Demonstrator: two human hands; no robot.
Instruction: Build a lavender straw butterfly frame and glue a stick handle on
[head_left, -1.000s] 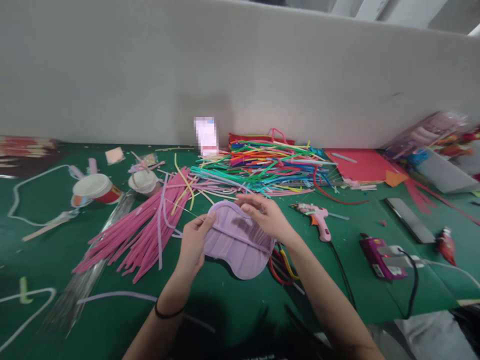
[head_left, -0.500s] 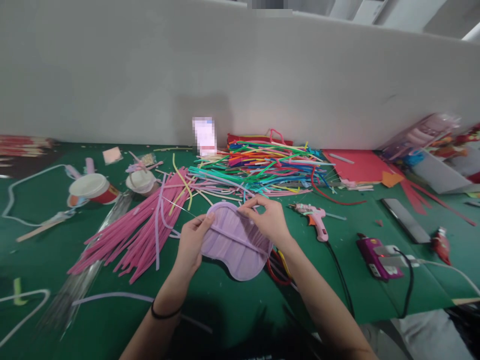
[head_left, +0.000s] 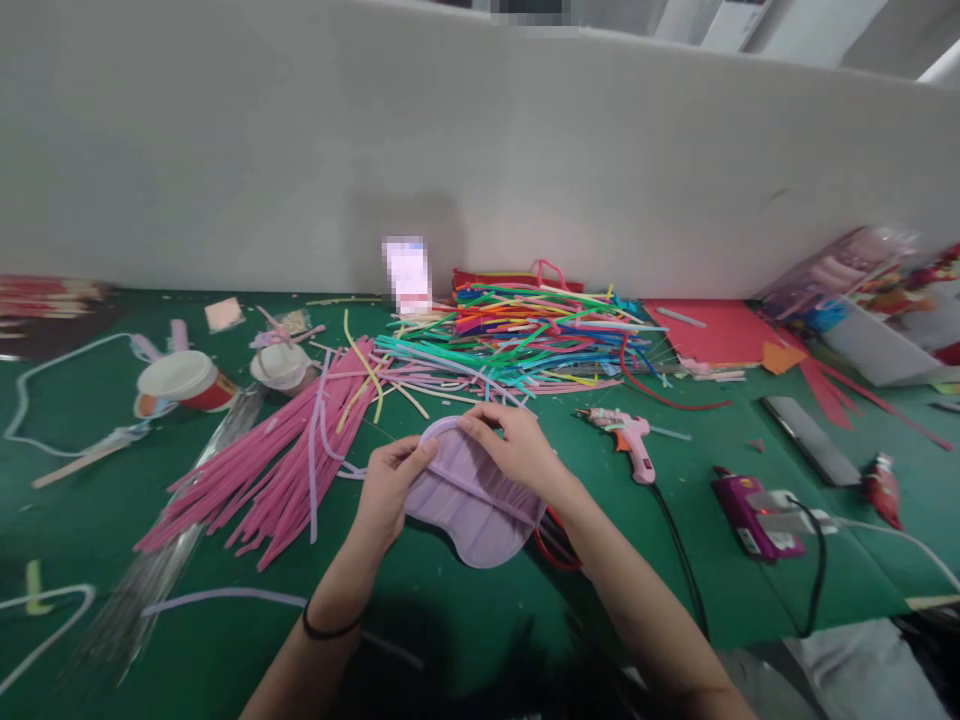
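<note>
A flat lilac piece with a curved outline and ribbed rows, seemingly made of pipe cleaners [head_left: 487, 535], is held up between my two hands. My left hand [head_left: 390, 490] pinches its upper left edge with thumb and fingers. Gripping the top rim from above is my right hand [head_left: 517, 450], its thumb and fingertips closed there. A lilac strip crosses the piece diagonally. Behind the right wrist, a red loop [head_left: 555, 545] partly shows. Pink pipe cleaners [head_left: 277, 460] lie in a bundle to the left of my left hand, with loose lilac ones over them.
Beyond my hands lies a multicoloured pile of pipe cleaners [head_left: 525, 330]. A pink glue gun [head_left: 634, 435] with a black cord is on the right, near a purple power block [head_left: 754, 515] and a dark phone [head_left: 810, 440]. Paper cups [head_left: 184, 380] stand at left.
My right hand has slid a little leftward along the top rim, closer to my left hand. The lilac piece has dipped slightly; my left hand keeps its pinch.
</note>
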